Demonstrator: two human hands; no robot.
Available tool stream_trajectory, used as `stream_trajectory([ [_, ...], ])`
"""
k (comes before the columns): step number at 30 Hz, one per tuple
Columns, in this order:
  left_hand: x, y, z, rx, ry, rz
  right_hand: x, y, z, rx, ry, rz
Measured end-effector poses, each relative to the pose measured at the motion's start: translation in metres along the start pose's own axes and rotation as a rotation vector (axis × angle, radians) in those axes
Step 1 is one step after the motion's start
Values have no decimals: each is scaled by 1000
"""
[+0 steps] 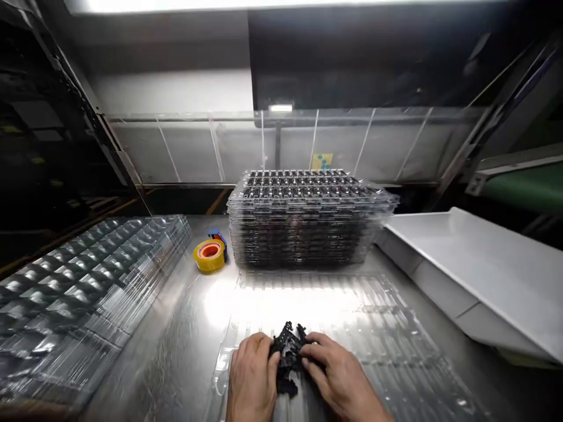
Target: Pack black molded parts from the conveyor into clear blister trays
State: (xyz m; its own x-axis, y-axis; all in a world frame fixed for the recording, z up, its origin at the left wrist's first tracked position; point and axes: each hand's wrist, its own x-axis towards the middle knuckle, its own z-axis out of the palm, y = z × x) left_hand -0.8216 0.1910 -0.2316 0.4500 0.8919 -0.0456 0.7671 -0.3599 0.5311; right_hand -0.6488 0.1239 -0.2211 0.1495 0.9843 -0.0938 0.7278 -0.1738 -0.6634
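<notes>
left hand (251, 378): in front of the stack of filled trays (308, 234), low in view, back of hand up. Fingers curled together and clamped on the left side of the black parts (288, 354); thumb tucked in, hard to make out.
right hand (336, 375): also in front of the stack, just right of the left hand. Fingers bent and pinched on the right side of the same parts, fingertips pointing left.
black parts: small tangled bunch of dark plastic pieces, held between both hands, well in front of the stack. Single pieces can't be told apart, blurred.
clear tray (387, 328): single empty moulded sheet lying flat directly in front of the stack; hands and parts are over its near edge. Whether the parts touch it, cannot tell.
stack of filled trays: many clear trays piled up, rows of dark pieces in the top one.
tape roll (210, 255): yellow with orange core, lying flat just left of the stack, blue bit behind it.
stack of empty trays (88, 275): clear, pocketed, well left of the filled stack, beyond the tape.
white chute (484, 269): sloped white panel right of the stack, near its corner.
metal table (185, 340): shiny steel, carries the stack and everything listed.
</notes>
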Motion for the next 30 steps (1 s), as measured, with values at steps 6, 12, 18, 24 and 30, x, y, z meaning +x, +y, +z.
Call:
stream_trajectory([
  [6,-12,19,-13,41,199,-19,-14,-7,-1,6,123,-28],
  [12,9,-1,-42,142,505,53,-16,3,-32,311,190,28],
  [18,80,-47,-61,585,352,198,59,-17,-61,415,88,34],
  [24,87,-58,-33,496,279,355,162,-59,-30,-52,-32,-75],
  [30,88,-64,-43,100,220,248,190,-60,-2,-35,-153,-53],
])
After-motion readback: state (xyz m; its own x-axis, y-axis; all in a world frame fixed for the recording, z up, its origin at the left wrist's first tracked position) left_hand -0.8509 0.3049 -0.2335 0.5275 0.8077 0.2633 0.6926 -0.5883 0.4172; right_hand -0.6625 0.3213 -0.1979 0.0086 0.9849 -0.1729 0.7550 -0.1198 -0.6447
